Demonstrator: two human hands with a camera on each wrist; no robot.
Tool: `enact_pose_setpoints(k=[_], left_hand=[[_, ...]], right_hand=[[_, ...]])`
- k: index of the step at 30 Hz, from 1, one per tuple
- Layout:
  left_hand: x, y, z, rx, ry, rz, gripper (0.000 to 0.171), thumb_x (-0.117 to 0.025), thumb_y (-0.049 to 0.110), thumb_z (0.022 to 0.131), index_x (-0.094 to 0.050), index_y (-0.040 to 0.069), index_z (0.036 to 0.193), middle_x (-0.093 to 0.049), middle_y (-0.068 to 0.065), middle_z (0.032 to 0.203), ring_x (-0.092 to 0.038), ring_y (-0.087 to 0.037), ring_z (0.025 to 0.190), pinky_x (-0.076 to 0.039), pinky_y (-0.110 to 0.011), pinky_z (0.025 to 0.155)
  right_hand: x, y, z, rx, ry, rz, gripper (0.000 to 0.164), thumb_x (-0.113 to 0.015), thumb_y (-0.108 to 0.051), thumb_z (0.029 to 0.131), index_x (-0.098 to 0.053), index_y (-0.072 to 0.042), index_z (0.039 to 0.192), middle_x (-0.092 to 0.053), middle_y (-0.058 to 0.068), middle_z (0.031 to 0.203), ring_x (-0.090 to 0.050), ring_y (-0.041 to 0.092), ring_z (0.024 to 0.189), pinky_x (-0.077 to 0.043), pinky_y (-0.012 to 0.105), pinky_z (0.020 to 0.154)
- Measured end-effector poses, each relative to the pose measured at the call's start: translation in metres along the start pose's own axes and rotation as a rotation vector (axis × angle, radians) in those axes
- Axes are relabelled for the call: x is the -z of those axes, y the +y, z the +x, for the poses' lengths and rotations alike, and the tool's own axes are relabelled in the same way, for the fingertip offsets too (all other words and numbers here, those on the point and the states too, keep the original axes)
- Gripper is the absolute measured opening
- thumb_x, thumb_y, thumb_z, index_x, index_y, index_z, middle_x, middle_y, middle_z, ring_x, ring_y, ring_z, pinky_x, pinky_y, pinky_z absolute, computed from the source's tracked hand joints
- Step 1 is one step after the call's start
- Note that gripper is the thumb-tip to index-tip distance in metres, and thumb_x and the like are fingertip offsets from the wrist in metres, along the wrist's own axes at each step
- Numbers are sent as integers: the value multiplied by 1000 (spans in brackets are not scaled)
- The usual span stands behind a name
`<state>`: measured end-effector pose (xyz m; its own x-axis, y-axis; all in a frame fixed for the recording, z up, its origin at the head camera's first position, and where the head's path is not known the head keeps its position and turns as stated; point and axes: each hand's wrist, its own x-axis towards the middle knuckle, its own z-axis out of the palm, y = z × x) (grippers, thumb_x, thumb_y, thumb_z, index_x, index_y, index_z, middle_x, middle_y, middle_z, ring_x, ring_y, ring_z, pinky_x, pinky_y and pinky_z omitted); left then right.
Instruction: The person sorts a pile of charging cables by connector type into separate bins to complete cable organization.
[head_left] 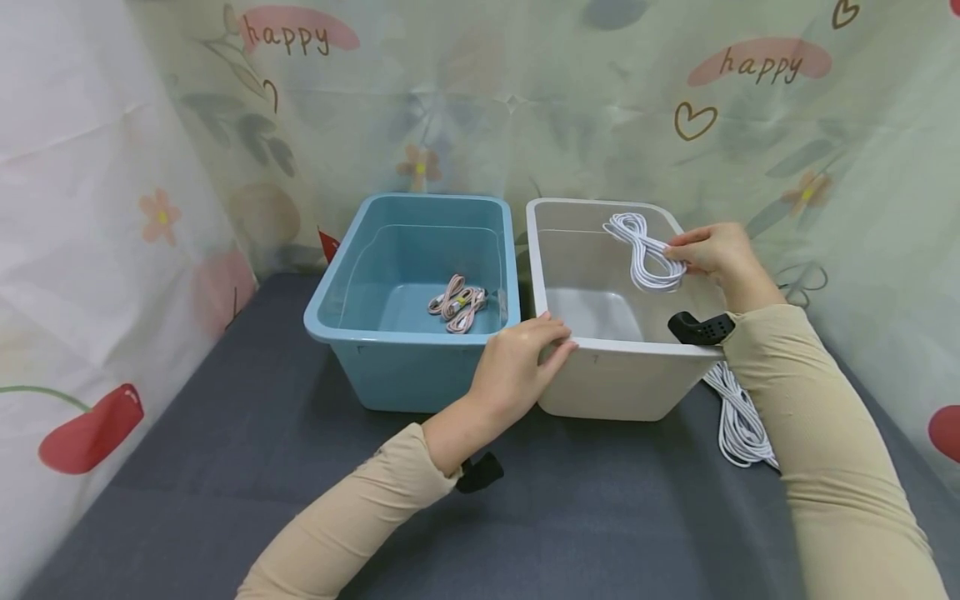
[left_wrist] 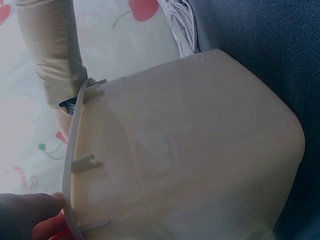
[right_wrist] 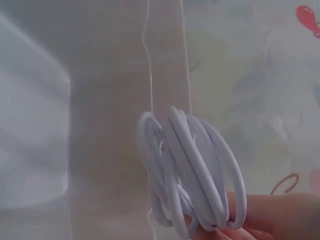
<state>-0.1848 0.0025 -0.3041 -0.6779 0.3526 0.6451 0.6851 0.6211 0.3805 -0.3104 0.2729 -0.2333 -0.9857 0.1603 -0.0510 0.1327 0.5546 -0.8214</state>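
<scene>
My right hand pinches a coiled white cable, looped into a figure-eight bundle, over the inside of a white plastic bin. Up close in the right wrist view, the cable's loops hang in front of the fingertips, partly covering them. At the near left corner of the same bin, my left hand grips the rim between thumb and fingers. The left wrist view shows the thumb against that rim. Left of it stands a blue bin holding a bundle of pinkish cable.
Another white cable bundle lies on the dark tablecloth right of the white bin, partly behind the right sleeve. A printed curtain hangs behind and at both sides. Both wrists carry black straps or mounts.
</scene>
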Motion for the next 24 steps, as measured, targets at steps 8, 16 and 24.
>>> enact_pose_setpoints(k=[8,16,24], left_hand=[[-1,-1,0,-10,5,6,16,-65,18,88,-72,8,98,-73,-4,99,-63,-18,111,-52,-29,94],[-1,-1,0,-16,13,14,16,-65,18,87,-72,8,98,-73,-4,99,-64,-18,111,-52,-29,93],[0,0,1,-4,5,23,16,-65,19,88,-72,8,99,-73,-4,100,-64,-18,111,-52,-29,93]], right_hand=[[1,4,1,-5,-21,14,21,-68,-10,83,-67,-24,68,-52,-17,65,-52,-3,58,-49,13,55],[-1,3,3,-3,-92,70,27,-65,-3,84,-63,-22,65,-57,-15,61,-56,-4,56,-52,12,56],[0,4,5,1,-157,35,23,-62,-5,86,-58,3,108,-58,-16,61,-59,-5,58,-53,11,60]])
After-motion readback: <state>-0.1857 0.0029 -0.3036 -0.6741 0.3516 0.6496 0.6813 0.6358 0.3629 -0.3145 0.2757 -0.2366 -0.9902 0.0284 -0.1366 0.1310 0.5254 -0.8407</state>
